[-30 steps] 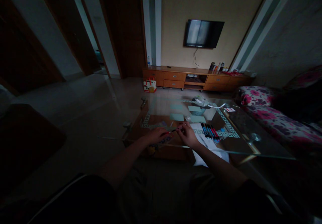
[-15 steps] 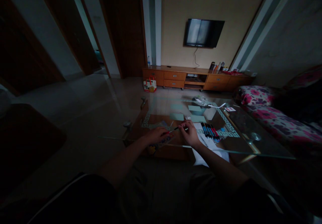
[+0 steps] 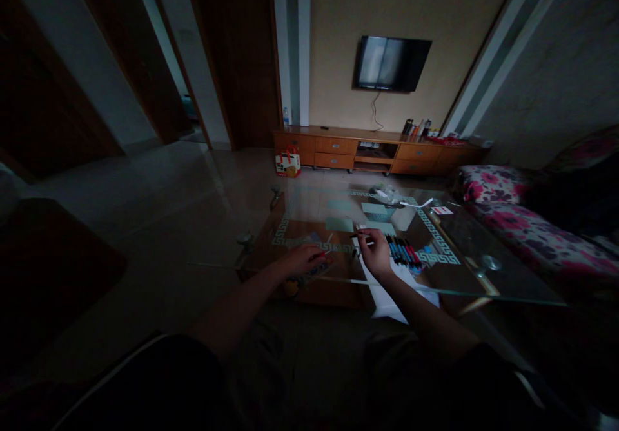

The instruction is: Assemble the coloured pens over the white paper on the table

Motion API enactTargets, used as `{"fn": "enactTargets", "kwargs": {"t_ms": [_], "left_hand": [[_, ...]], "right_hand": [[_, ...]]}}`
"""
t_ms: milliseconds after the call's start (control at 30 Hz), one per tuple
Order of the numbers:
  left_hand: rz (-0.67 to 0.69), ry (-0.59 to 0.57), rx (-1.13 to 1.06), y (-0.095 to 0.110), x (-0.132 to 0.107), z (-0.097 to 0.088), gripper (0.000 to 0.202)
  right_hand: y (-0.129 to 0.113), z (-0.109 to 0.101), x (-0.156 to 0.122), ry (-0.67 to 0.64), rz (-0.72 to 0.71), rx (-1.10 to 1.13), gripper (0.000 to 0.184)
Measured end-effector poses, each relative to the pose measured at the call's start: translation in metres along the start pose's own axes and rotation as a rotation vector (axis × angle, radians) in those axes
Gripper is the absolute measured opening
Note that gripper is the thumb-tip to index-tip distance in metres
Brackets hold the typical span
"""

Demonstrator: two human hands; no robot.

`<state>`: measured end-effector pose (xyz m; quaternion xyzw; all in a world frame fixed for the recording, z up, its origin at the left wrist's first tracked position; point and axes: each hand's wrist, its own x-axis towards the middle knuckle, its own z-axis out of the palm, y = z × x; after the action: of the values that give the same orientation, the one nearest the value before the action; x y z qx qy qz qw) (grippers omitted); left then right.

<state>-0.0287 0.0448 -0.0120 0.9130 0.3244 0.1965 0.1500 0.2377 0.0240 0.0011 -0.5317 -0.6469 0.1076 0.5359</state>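
Over the near side of the glass table (image 3: 290,270), my left hand (image 3: 304,260) is closed around a slim pen (image 3: 327,252), whose pale thin end points right. To its right, my right hand (image 3: 376,251) pinches a short dark pen part (image 3: 354,235) between thumb and fingertips; its exact kind is too small to make out. Below those fingers a small black piece (image 3: 355,252) lies by the edge of the white paper (image 3: 387,295). Just beyond the right hand, a row of black, blue and red pens (image 3: 405,251) lies side by side.
A colourful package (image 3: 302,281) shows beneath my left hand. Farther back on the table are a clear plastic bag (image 3: 385,193), a white strip (image 3: 418,204) and a small card (image 3: 442,210). A floral sofa (image 3: 498,189) stands right; a wooden TV cabinet (image 3: 333,146) lines the wall.
My hands have drawn apart: the right moved right, toward the pens, with the dark part. The dark stick that spanned both hands no longer does. My left hand has barely moved.
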Motion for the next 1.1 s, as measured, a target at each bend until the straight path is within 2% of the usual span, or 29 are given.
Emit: {"fn": "enactTargets", "kwargs": {"t_ms": [267, 567, 800, 1100], "left_hand": [[0.007, -0.010, 0.011, -0.001, -0.001, 0.000, 0.030], [0.012, -0.004, 0.033, -0.001, 0.001, 0.001, 0.030], [0.027, -0.011, 0.011, 0.002, 0.000, -0.003, 0.031], [0.032, -0.004, 0.011, 0.000, 0.000, -0.001, 0.029]], "right_hand": [[0.019, -0.009, 0.001, -0.097, 0.069, -0.098, 0.031], [0.022, -0.001, -0.001, -0.125, 0.041, -0.103, 0.028], [0.028, 0.000, -0.003, -0.262, -0.108, -0.154, 0.018], [0.038, 0.003, -0.003, -0.303, -0.225, -0.183, 0.013]]}}
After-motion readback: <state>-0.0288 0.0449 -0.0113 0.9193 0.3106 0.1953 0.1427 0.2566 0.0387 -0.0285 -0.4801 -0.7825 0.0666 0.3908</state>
